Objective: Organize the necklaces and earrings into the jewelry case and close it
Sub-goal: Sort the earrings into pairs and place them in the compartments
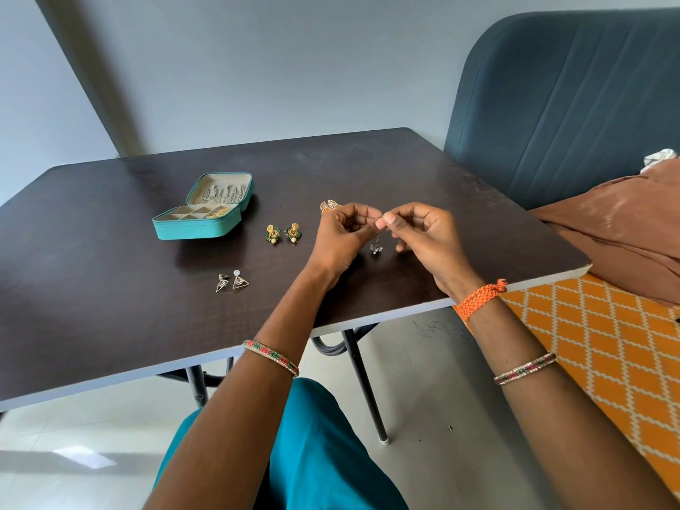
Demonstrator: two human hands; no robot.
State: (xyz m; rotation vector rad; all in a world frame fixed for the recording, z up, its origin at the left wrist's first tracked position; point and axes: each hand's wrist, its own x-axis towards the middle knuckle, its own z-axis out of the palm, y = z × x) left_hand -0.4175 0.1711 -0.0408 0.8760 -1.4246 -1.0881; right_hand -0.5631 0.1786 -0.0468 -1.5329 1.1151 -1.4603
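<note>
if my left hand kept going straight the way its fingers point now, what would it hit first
Almost at once the right hand: the left hand points at it, fingertips nearly touching above the small silver earring.

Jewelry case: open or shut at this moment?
Open. The jewelry case has its lid tilted back, showing divided compartments in its base and jewelry hanging inside the lid.

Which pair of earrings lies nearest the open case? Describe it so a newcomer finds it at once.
On the dark table, start at the open teal jewelry case and look just right of it. The gold-and-green earrings lie there side by side; the triangle earrings closer to the person are silver.
</note>
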